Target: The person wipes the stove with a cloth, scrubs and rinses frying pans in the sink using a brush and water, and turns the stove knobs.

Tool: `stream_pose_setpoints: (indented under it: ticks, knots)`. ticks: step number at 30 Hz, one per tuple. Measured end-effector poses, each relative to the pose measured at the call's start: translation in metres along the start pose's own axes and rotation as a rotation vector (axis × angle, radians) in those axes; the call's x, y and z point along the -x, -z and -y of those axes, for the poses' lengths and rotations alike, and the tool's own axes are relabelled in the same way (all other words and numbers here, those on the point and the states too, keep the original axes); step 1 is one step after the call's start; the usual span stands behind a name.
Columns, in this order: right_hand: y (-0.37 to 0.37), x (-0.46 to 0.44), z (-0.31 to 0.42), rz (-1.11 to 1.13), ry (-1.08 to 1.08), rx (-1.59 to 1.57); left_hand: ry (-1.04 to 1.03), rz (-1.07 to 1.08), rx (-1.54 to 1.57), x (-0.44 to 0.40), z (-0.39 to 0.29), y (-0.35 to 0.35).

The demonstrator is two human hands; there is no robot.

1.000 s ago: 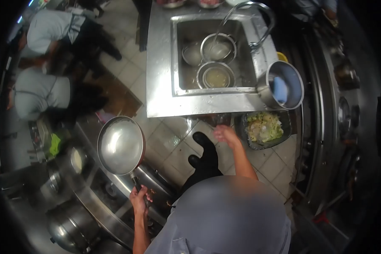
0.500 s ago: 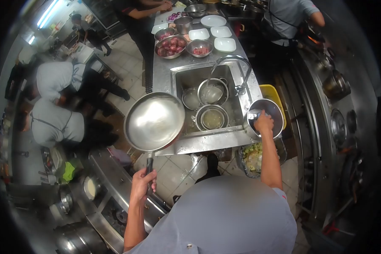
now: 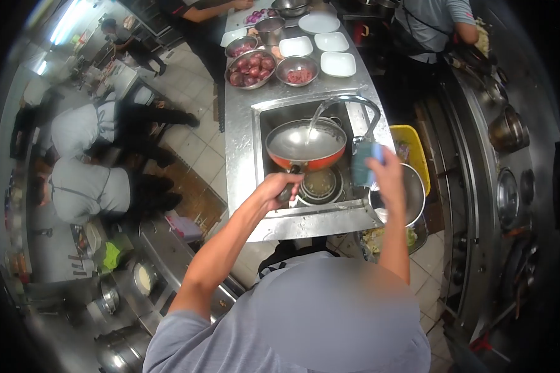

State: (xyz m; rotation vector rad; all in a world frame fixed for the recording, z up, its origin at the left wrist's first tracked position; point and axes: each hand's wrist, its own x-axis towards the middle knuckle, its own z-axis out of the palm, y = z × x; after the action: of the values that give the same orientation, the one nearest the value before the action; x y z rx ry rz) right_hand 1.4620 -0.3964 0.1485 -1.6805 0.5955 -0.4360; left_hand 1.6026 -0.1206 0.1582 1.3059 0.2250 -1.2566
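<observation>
My left hand (image 3: 280, 188) is wrapped round the dark handle of a frying pan (image 3: 317, 163) with an orange-red outside. The pan is over the sink (image 3: 262, 121), and water from the curved tap (image 3: 372, 115) runs into it. A green and blue scouring sponge (image 3: 362, 166), blurred by motion, is in my right hand (image 3: 389, 180), to the right of the pan and apart from it. Below that hand stands a deep steel pot (image 3: 415, 199) at the sink's right edge. Steel bowls (image 3: 320, 186) lie in the sink, partly hidden under the pan.
Bowls of red onions (image 3: 250, 69) and chopped meat (image 3: 297, 73) stand behind the sink with white dishes (image 3: 337, 64). A yellow bin (image 3: 417, 149) is at the right. Co-workers (image 3: 90, 183) stand at the left; another person (image 3: 426, 28) works at the back right.
The frying pan has moved right, from beside the counter to under the tap's stream. My right hand has come up out of the steel pot with the sponge.
</observation>
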Motion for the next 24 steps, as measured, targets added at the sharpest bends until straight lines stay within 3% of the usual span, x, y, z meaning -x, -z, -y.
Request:
stream_pose_setpoints:
  ticks: [3, 4, 6, 7, 8, 10, 14, 15, 16, 17, 18, 19, 20, 21, 22, 23, 24]
  knots:
    - [-0.075, -0.035, 0.0, 0.167, 0.052, -0.192, 0.121, 0.057, 0.254, -0.071, -0.025, 0.0]
    - [-0.095, -0.052, -0.018, 0.153, 0.061, -0.092, 0.122, 0.073, 0.237, -0.086, -0.029, 0.003]
    - [-0.131, -0.077, -0.043, 0.147, 0.013, -0.29, 0.221, -0.057, 0.4, -0.124, -0.052, -0.001]
    - [-0.141, -0.086, -0.045, 0.168, -0.006, -0.382, 0.286, 0.025, 0.491, -0.153, -0.054, 0.012]
    - [-0.142, -0.086, -0.033, 0.181, -0.125, -0.381, 0.201, 0.053, 0.438, -0.168, -0.058, 0.013]
    - [-0.155, -0.107, -0.052, 0.136, -0.15, -0.418, 0.257, 0.141, 0.443, -0.194, -0.069, 0.018]
    - [-0.161, -0.146, -0.078, 0.028, -0.075, -0.153, 0.136, 0.201, 0.273, -0.24, -0.09, 0.024]
    - [-0.151, -0.141, -0.046, 0.034, -0.239, -0.292, 0.226, 0.525, 0.367, -0.264, -0.092, 0.033]
    - [-0.149, -0.146, -0.048, 0.014, -0.267, -0.244, 0.297, 0.845, 0.458, -0.277, -0.098, 0.042]
    - [-0.148, -0.148, -0.05, -0.005, -0.296, -0.197, 0.189, 0.471, 0.435, -0.247, -0.108, 0.004]
    - [-0.153, -0.148, -0.042, -0.059, -0.174, -0.159, 0.089, 0.098, 0.338, -0.212, -0.117, -0.037]
    - [-0.157, -0.146, -0.034, -0.117, -0.052, -0.113, 0.127, 0.103, 0.493, -0.214, -0.115, -0.04]
    - [-0.16, -0.145, -0.025, -0.178, 0.066, -0.061, -0.05, 0.207, 0.511, -0.232, -0.097, -0.036]
    - [-0.161, -0.147, -0.033, -0.098, -0.06, -0.078, -0.232, 0.318, 0.55, -0.251, -0.079, -0.032]
    - [-0.17, -0.155, -0.062, -0.212, -0.007, -0.128, -0.4, 0.433, 0.603, -0.271, -0.063, -0.028]
    - [-0.17, -0.159, -0.071, -0.216, 0.018, -0.125, -0.442, 0.403, 0.621, -0.277, -0.063, -0.021]
    - [-0.17, -0.161, -0.072, -0.239, 0.037, -0.119, -0.336, 0.313, 0.719, -0.28, -0.064, -0.023]
